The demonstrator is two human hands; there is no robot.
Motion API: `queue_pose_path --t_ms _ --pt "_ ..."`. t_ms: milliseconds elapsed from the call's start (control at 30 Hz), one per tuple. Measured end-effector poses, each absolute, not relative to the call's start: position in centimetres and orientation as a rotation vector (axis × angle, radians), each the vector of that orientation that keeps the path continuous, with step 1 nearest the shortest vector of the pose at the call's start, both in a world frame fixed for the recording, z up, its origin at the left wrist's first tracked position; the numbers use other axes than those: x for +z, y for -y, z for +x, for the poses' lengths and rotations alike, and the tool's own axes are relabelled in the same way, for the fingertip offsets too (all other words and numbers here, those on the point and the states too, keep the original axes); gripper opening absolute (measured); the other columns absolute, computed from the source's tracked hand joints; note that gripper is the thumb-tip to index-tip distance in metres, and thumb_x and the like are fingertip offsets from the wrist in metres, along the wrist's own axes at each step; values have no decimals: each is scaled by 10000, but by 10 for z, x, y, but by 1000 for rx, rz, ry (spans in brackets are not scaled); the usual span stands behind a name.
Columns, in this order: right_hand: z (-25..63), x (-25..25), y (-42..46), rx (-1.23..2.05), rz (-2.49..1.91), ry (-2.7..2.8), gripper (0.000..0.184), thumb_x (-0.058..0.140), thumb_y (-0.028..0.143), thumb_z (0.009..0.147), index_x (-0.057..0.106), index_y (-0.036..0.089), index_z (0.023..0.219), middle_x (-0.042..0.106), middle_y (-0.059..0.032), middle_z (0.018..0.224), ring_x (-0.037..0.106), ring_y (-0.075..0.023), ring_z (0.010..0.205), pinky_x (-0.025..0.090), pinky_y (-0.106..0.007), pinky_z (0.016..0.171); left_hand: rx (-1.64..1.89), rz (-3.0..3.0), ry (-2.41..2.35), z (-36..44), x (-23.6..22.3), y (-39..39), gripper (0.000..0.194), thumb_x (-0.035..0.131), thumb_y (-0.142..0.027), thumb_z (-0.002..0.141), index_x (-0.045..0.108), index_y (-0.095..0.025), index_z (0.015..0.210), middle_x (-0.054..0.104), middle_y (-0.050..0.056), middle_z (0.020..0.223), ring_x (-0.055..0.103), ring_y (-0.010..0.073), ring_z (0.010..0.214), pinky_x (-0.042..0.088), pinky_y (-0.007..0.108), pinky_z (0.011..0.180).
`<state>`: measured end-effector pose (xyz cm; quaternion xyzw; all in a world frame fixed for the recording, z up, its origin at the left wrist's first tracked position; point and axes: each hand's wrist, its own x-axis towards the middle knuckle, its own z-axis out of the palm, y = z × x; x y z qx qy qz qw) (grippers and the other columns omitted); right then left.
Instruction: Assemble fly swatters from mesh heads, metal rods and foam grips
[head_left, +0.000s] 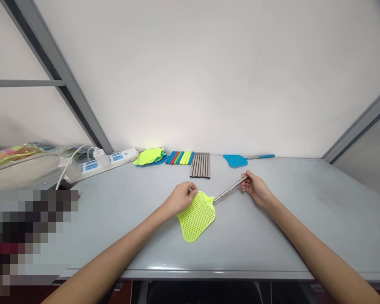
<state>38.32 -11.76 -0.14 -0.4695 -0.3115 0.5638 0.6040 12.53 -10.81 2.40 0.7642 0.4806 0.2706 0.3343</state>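
My left hand (183, 197) pinches the upper left edge of a yellow-green fly swatter head (196, 217), a perforated plastic paddle held just over the table. In my right hand (256, 188) is a silver metal telescopic rod (230, 188), gripped by its far end and slanting down to the left. The rod's thin tip is at the short neck of the swatter head; whether it sits inside the neck I cannot tell. Behind my right hand lies a blue fly swatter (236, 160) with a metal rod and blue handle.
Along the wall lie stacked swatter heads (149, 156), a row of coloured handle sleeves (179, 158) and several metal rods (200, 165). A white power strip (122, 157) with plugs and cables stands at the left, beside plastic bags (22, 164). The grey table's front edge (221, 274) is near me.
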Motion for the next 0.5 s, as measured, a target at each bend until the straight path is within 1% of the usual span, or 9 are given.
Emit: queue_pose_path --t_ms 267,500 --pt "387 0 117 1235 -1045 623 218 493 338 754 509 158 632 450 15 476 435 -89 418 383 -194 398 697 2023 -1238 125 27 107 148 451 -286 723 529 -203 629 543 10 628 485 160 611 331 260 583" --pt "388 -1 118 1280 -1038 621 211 491 333 757 512 163 635 467 10 478 447 -97 417 396 -211 413 696 2070 -1241 125 27 106 184 410 -314 740 533 -191 682 559 2 671 489 140 610 344 248 572"
